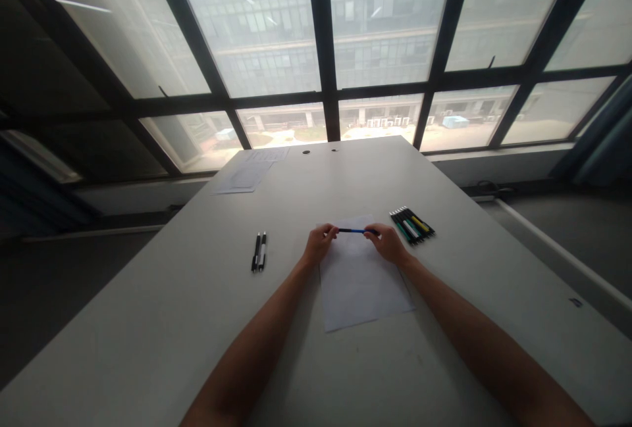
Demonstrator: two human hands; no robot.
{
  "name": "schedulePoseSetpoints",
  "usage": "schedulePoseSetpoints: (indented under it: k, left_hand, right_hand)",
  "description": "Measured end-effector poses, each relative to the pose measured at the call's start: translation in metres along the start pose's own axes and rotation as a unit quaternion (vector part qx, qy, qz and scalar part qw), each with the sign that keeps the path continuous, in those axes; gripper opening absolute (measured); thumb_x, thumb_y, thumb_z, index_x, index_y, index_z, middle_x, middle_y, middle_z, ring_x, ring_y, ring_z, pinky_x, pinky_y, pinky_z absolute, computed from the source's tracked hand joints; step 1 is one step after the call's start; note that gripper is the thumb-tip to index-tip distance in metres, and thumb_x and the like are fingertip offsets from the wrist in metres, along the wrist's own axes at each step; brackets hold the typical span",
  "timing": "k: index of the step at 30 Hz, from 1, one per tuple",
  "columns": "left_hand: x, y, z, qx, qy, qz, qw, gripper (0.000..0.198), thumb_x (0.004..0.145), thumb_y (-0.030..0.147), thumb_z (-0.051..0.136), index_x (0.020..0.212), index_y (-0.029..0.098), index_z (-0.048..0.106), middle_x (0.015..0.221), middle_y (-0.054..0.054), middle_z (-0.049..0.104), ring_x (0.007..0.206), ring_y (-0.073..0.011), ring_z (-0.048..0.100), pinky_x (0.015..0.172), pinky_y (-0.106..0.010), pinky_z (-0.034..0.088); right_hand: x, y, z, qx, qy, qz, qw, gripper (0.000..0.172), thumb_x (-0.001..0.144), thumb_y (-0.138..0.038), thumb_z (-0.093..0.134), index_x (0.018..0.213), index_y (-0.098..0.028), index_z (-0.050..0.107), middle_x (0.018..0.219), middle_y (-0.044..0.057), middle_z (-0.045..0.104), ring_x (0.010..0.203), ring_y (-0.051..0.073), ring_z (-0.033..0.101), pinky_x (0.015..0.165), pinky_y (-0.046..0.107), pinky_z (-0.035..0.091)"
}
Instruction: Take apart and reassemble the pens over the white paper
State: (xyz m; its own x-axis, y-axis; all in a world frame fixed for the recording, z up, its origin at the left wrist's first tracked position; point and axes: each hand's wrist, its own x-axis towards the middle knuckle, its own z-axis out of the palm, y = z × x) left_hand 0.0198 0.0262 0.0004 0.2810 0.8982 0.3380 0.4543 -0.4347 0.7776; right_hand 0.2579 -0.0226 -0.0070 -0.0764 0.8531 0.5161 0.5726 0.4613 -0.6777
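Between my two hands a blue and black pen (352,230) is held level, above the far part of a white sheet of paper (363,289). My left hand (320,243) pinches its left end. At the other end, the fingers of my right hand (386,241) are closed on it. Just right of my right hand lies a row of several pens (413,226), with black, green, white and yellow on their barrels. To the left, two pens (259,252), one black and one with a white part, lie side by side.
More printed sheets (241,177) lie at the far left of the white table (187,308). Two round holes show near its far edge. A small dark mark (575,302) is at the right side. Large windows with dark frames (323,45) stand beyond the table.
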Motion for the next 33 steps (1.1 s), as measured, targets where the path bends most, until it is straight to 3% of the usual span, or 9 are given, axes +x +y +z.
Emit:
schedulePoseSetpoints:
  k: [4, 8, 14, 26, 33]
  left_hand:
    - [-0.001, 0.0, 0.001, -0.009, 0.015, 0.011, 1.0, 0.027, 0.085, 0.044, 0.06, 0.09, 0.019, 0.071, 0.084, -0.003, 0.072, 0.07, -0.0145, 0.061, 0.064, -0.025, 0.044]
    - [0.0, 0.0, 0.001, -0.027, 0.028, 0.01, 0.999, 0.03, 0.085, 0.044, 0.06, 0.099, 0.019, 0.07, 0.09, -0.005, 0.073, 0.077, -0.0159, 0.063, 0.064, -0.025, 0.044]
    - [0.001, -0.002, 0.001, -0.003, 0.001, 0.011, 1.0, 0.033, 0.089, 0.044, 0.055, 0.078, 0.017, 0.07, 0.071, -0.002, 0.07, 0.066, -0.0142, 0.061, 0.063, -0.025, 0.042]
    - [-0.002, 0.001, -0.001, -0.003, 0.003, 0.027, 1.0, 0.024, 0.085, 0.041, 0.062, 0.082, 0.019, 0.073, 0.075, -0.002, 0.073, 0.071, -0.0161, 0.064, 0.068, -0.027, 0.044]
    - [-0.001, 0.001, 0.001, -0.009, 0.037, 0.013, 0.999, 0.024, 0.083, 0.042, 0.064, 0.088, 0.02, 0.073, 0.084, -0.004, 0.074, 0.074, -0.0166, 0.064, 0.07, -0.029, 0.046]
  right_hand:
    - [0.0, 0.002, 0.001, -0.002, 0.002, -0.001, 1.0, 0.014, 0.086, -0.028, 0.062, 0.091, -0.019, 0.072, 0.085, 0.007, 0.073, 0.074, 0.02, 0.064, 0.069, 0.029, 0.047]
    - [0.0, 0.004, 0.002, 0.002, 0.003, 0.0, 1.0, 0.015, 0.087, -0.029, 0.062, 0.091, -0.019, 0.072, 0.084, 0.006, 0.073, 0.074, 0.019, 0.064, 0.069, 0.029, 0.047]
    - [0.0, 0.002, 0.001, -0.002, 0.0, -0.003, 1.0, 0.015, 0.087, -0.029, 0.061, 0.09, -0.019, 0.071, 0.084, 0.006, 0.073, 0.074, 0.019, 0.063, 0.069, 0.029, 0.046]
    - [0.0, -0.001, -0.002, 0.012, -0.01, 0.009, 1.0, 0.028, 0.092, -0.034, 0.054, 0.074, -0.019, 0.07, 0.067, 0.004, 0.07, 0.064, 0.018, 0.063, 0.064, 0.028, 0.043]
    - [0.003, -0.011, -0.003, 0.163, 0.048, 0.068, 0.983, 0.028, 0.082, -0.042, 0.067, 0.096, -0.019, 0.069, 0.068, 0.003, 0.068, 0.063, 0.018, 0.064, 0.063, 0.029, 0.048]
